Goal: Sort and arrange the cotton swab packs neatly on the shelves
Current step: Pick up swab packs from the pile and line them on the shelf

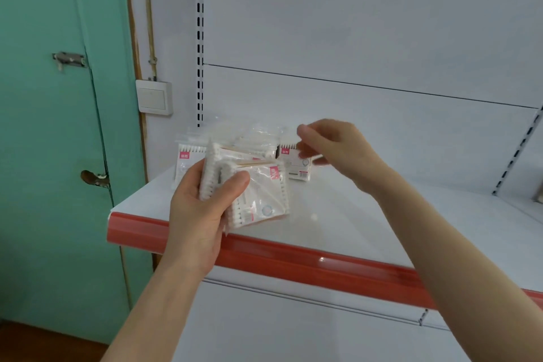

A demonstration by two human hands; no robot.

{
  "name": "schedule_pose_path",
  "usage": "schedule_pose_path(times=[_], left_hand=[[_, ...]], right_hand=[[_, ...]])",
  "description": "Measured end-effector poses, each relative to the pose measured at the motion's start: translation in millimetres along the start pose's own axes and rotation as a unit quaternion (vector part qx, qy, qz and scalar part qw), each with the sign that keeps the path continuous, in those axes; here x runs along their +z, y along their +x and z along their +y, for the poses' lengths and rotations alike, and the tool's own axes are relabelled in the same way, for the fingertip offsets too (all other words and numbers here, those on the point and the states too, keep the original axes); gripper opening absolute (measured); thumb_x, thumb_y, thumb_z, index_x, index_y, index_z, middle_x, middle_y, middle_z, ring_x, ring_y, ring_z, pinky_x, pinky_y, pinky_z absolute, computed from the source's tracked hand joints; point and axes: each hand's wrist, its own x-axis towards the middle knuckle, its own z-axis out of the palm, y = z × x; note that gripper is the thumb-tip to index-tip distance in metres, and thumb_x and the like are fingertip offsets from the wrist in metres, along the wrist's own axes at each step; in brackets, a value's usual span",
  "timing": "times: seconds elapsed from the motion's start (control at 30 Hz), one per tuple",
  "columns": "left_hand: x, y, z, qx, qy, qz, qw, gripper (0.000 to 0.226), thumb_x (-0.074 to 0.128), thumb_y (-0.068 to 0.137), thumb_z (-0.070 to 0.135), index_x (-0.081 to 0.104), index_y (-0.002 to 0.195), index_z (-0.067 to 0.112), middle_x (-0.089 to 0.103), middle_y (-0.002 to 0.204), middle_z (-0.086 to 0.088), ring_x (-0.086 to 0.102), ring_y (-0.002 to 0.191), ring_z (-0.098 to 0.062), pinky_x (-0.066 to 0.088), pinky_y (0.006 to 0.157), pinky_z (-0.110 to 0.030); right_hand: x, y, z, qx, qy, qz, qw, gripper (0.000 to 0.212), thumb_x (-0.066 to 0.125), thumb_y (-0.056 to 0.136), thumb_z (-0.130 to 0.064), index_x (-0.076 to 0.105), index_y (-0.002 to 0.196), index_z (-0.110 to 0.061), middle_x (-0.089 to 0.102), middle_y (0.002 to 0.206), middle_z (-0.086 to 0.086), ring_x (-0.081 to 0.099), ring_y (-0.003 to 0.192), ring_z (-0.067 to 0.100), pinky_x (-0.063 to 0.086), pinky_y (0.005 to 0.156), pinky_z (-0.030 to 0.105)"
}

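My left hand (202, 209) grips a bundle of clear cotton swab packs (258, 197) with pink labels, held above the front of the white shelf (338, 214). Two packs stand upright against the shelf's back panel: one at the far left (185, 161), another near the middle (295, 167). My right hand (329, 150) reaches to the top of the middle standing pack, with fingers curled at its upper edge. It is blurred, so whether it pinches the pack is unclear.
The shelf has a red front strip (293, 258). A slotted upright (200, 38) runs up the back panel. Left of the shelving are a wall switch (154, 97) and a green door (53, 126) with a latch. Bare shelf surface stretches to the right.
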Motion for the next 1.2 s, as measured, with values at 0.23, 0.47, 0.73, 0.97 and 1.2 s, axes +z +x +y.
schedule_pose_path(times=[0.23, 0.47, 0.73, 0.97, 1.2], left_hand=[[11, -3, -3, 0.012, -0.042, 0.023, 0.999, 0.047, 0.067, 0.067, 0.021, 0.058, 0.112, 0.009, 0.069, 0.105, -0.005, 0.068, 0.095, -0.018, 0.058, 0.075, -0.032], [-10, -5, 6, 0.021, -0.033, 0.089, 0.995, 0.011, 0.051, 0.093, 0.015, 0.06, 0.097, 0.02, 0.068, 0.099, -0.001, 0.068, 0.085, -0.008, 0.057, 0.072, -0.023], [-15, -7, 7, 0.028, 0.008, 0.085, 0.996, 0.015, 0.054, 0.089, 0.019, 0.063, 0.101, 0.022, 0.073, 0.093, 0.007, 0.069, 0.088, -0.007, 0.056, 0.07, -0.018], [-18, -4, 3, 0.006, 0.029, 0.101, 0.994, 0.023, 0.059, 0.086, 0.005, 0.06, 0.108, 0.009, 0.071, 0.093, 0.0, 0.07, 0.083, -0.01, 0.058, 0.069, -0.023], [2, 1, -9, -0.013, 0.004, 0.066, 0.998, 0.025, 0.061, 0.085, 0.003, 0.056, 0.109, 0.003, 0.072, 0.094, -0.002, 0.07, 0.087, -0.014, 0.058, 0.074, -0.028]], right_hand=[[21, -46, 3, 0.053, 0.047, -0.131, 0.989, 0.025, 0.072, 0.076, -0.022, 0.055, 0.095, -0.02, 0.069, 0.063, -0.008, 0.063, 0.058, 0.004, 0.049, 0.055, 0.017], [-40, 0, 29, 0.059, -0.075, 0.045, 0.994, 0.029, 0.071, 0.078, -0.007, 0.057, 0.103, -0.014, 0.059, 0.076, 0.001, 0.053, 0.066, 0.013, 0.045, 0.059, 0.02], [5, 53, 49, 0.012, -0.332, 0.004, 0.943, 0.039, 0.068, 0.082, -0.019, 0.054, 0.118, -0.011, 0.056, 0.117, 0.009, 0.051, 0.108, 0.025, 0.037, 0.081, 0.028], [6, 48, 53, 0.022, -0.354, 0.058, 0.933, 0.056, 0.066, 0.083, -0.035, 0.046, 0.133, -0.021, 0.041, 0.13, 0.009, 0.042, 0.12, 0.024, 0.038, 0.09, 0.032], [19, -13, 12, -0.024, 0.006, -0.002, 1.0, 0.016, 0.064, 0.084, -0.03, 0.062, 0.097, -0.021, 0.068, 0.079, -0.003, 0.063, 0.077, 0.017, 0.051, 0.073, 0.03]])
